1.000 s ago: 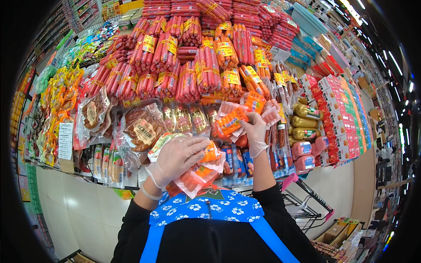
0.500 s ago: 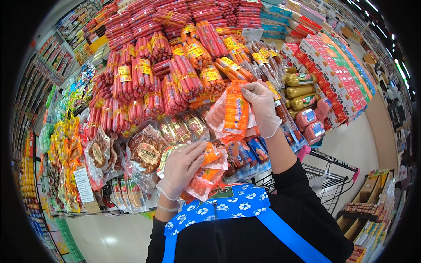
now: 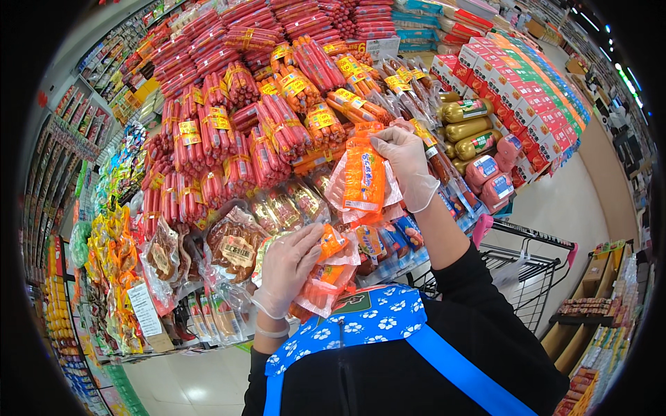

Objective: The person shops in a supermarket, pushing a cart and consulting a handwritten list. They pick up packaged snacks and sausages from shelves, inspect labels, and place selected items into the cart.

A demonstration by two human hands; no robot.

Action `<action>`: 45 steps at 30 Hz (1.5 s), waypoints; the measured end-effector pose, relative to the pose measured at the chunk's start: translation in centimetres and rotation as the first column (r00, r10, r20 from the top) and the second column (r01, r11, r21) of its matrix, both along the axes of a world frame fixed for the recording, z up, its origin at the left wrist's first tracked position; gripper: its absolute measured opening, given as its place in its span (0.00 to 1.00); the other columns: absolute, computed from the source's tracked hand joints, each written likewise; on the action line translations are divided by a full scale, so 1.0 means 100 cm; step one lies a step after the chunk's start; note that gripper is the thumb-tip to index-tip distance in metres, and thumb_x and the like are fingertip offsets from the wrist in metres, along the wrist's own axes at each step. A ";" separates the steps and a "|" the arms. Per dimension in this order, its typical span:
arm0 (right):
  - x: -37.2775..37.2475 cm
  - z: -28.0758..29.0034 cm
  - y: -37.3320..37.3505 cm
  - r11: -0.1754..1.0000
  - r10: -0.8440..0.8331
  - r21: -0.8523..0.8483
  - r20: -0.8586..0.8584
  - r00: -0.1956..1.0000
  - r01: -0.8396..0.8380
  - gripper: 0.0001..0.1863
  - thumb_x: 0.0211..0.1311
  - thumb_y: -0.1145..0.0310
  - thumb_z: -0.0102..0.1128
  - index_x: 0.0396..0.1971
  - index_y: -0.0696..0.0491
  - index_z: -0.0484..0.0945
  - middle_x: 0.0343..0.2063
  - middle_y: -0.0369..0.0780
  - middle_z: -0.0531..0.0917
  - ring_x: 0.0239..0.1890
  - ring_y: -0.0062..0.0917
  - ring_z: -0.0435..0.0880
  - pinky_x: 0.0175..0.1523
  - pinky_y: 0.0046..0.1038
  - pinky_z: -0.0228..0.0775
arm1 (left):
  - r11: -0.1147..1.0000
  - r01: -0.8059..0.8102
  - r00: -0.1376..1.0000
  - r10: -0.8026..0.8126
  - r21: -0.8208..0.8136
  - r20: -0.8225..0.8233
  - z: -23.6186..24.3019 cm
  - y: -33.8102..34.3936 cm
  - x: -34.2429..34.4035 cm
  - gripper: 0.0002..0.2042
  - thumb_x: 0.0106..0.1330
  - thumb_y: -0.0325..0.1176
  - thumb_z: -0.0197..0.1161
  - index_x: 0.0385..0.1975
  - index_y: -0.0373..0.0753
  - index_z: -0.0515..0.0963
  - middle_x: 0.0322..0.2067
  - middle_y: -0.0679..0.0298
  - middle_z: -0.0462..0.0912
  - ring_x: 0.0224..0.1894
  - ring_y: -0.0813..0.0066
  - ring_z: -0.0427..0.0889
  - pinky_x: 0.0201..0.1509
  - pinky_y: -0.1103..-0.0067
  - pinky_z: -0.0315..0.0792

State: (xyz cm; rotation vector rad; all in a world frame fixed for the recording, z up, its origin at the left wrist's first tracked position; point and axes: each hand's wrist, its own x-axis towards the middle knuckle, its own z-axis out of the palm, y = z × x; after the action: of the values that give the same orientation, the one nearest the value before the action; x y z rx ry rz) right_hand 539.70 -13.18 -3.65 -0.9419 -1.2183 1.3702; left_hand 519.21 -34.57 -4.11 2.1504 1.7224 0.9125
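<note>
My right hand (image 3: 408,165), in a clear disposable glove, pinches the upper corner of orange-labelled sausage packs (image 3: 364,177), which hang over the front of the display. The packs are see-through with pale pink contents, and at least one lies behind the front one. Close to my apron, my left hand (image 3: 286,269), gloved too, is closed around several similar orange and clear packs (image 3: 327,281). Its fingers lie over their upper left side, and its palm hides part of them. Beyond my hands are bundles of red sausages (image 3: 281,128) with yellow labels.
Vacuum-packed brown meats (image 3: 232,248) lie left of my hands. Gold-wrapped sausage rolls (image 3: 474,132) and pink packs (image 3: 496,187) sit to the right, before red cartons (image 3: 503,97). A black wire shopping cart (image 3: 531,267) stands at my right. Shelves line the left.
The view has shifted slightly, so the display sits a little differently in the picture. Both hands keep their hold on the packs, nearly in the same pose.
</note>
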 end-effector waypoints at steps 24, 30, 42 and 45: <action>0.009 -0.007 0.006 0.990 0.075 -0.116 -0.057 0.996 -0.082 0.07 0.62 0.73 0.70 0.36 0.61 0.84 0.31 0.35 0.85 0.34 0.15 0.81 0.43 0.19 0.74 | 1.000 -0.011 0.999 0.011 -0.004 0.032 0.001 -0.001 0.001 0.15 0.67 0.34 0.62 0.52 0.39 0.82 0.52 0.57 0.83 0.50 0.56 0.83 0.54 0.68 0.76; 0.009 -0.008 0.006 0.986 0.095 -0.130 -0.081 0.992 -0.105 0.08 0.62 0.72 0.70 0.36 0.60 0.84 0.31 0.35 0.86 0.34 0.16 0.82 0.43 0.20 0.75 | 0.998 -0.008 0.999 0.011 -0.060 0.051 0.003 -0.002 0.001 0.16 0.68 0.32 0.59 0.53 0.37 0.81 0.53 0.52 0.83 0.53 0.53 0.83 0.56 0.67 0.75; 0.009 -0.005 0.004 0.986 0.090 -0.134 -0.086 0.992 -0.101 0.07 0.63 0.72 0.69 0.36 0.60 0.83 0.31 0.36 0.86 0.34 0.17 0.82 0.42 0.20 0.75 | 1.000 -0.013 1.000 0.013 -0.016 0.020 -0.002 -0.002 0.000 0.16 0.68 0.35 0.61 0.53 0.39 0.81 0.53 0.58 0.83 0.50 0.56 0.83 0.54 0.67 0.76; 0.004 0.005 -0.005 0.990 0.023 -0.134 -0.092 0.996 -0.035 0.06 0.64 0.73 0.68 0.36 0.60 0.83 0.31 0.36 0.86 0.35 0.16 0.82 0.44 0.20 0.76 | 0.999 -0.030 0.999 0.030 -0.029 0.019 0.000 -0.002 0.000 0.22 0.66 0.34 0.63 0.61 0.38 0.74 0.53 0.57 0.83 0.50 0.55 0.83 0.54 0.67 0.76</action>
State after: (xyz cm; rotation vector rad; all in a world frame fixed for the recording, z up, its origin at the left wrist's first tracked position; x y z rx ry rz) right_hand 540.10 -13.69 -3.15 -0.9488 -1.0856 1.5181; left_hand 519.20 -34.76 -4.10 2.0962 1.7521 0.9074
